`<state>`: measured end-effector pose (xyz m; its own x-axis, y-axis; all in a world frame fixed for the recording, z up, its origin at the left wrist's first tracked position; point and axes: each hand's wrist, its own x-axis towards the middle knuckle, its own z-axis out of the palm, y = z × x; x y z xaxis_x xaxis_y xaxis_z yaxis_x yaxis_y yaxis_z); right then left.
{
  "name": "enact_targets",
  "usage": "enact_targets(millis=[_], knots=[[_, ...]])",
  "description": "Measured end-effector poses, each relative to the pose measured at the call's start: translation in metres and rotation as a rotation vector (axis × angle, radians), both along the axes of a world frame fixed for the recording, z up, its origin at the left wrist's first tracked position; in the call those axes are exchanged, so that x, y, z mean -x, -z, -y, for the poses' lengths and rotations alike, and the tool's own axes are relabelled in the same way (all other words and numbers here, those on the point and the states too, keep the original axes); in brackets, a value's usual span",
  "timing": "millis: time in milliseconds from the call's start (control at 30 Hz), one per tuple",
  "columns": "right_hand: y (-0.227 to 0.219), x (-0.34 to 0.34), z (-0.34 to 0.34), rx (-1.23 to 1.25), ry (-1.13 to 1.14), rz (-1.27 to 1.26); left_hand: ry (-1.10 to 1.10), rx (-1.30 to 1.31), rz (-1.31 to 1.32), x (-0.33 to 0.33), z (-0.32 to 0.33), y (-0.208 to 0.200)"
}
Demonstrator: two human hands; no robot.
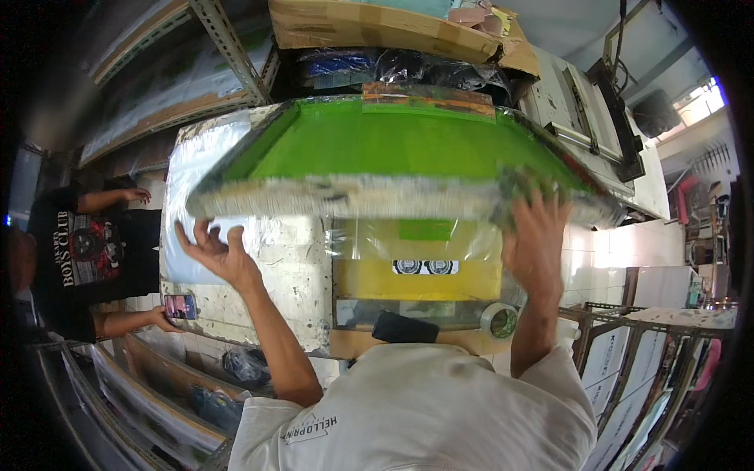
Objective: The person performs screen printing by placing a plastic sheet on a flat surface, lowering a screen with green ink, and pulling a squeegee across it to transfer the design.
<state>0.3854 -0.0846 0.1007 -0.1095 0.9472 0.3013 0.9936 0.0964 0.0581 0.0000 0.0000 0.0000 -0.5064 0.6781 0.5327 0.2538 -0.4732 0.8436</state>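
Note:
A screen printing frame [353, 145] with green mesh is raised at its near side above the table, its edge blurred by motion. My right hand [538, 220] grips the near edge at the right, fingers over the rim. Below the frame's left corner is my left hand [220, 251], its fingers spread and curved, holding nothing. Under the frame lies a yellow sheet [440, 284] beneath clear film. A small white strip with two dark round prints [424, 268] rests on it.
A black phone [404, 327] and a tape roll [499, 320] lie at the table's near edge. Clear plastic sheets [188, 188] cover the left side. At the left another person in a black shirt [86, 251] holds a phone [180, 307]. Metal racks stand around.

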Motion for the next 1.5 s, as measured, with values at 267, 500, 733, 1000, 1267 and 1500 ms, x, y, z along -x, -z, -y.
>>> enact_targets(millis=[267,500,733,1000,1267,1500], knots=[[-0.04,-0.012,-0.037,-0.163,-0.047,-0.123,-0.056,0.618,-0.844,-0.053,0.075,0.175],[-0.048,-0.017,-0.043,-0.184,-0.034,-0.141,0.108,0.468,-0.455,-0.109,0.071,0.167],[-0.048,-0.02,-0.047,-0.168,-0.043,-0.152,0.113,0.474,0.138,-0.12,0.046,0.12],[-0.05,-0.019,-0.044,-0.134,0.03,-0.121,-0.132,0.254,0.22,-0.016,0.014,0.109],[-0.039,-0.029,-0.043,-0.256,-0.029,-0.038,-0.425,0.251,0.292,0.154,0.042,0.132],[-0.029,-0.031,-0.05,-0.28,-0.046,-0.07,-0.957,0.251,-0.538,0.141,0.077,0.111]])
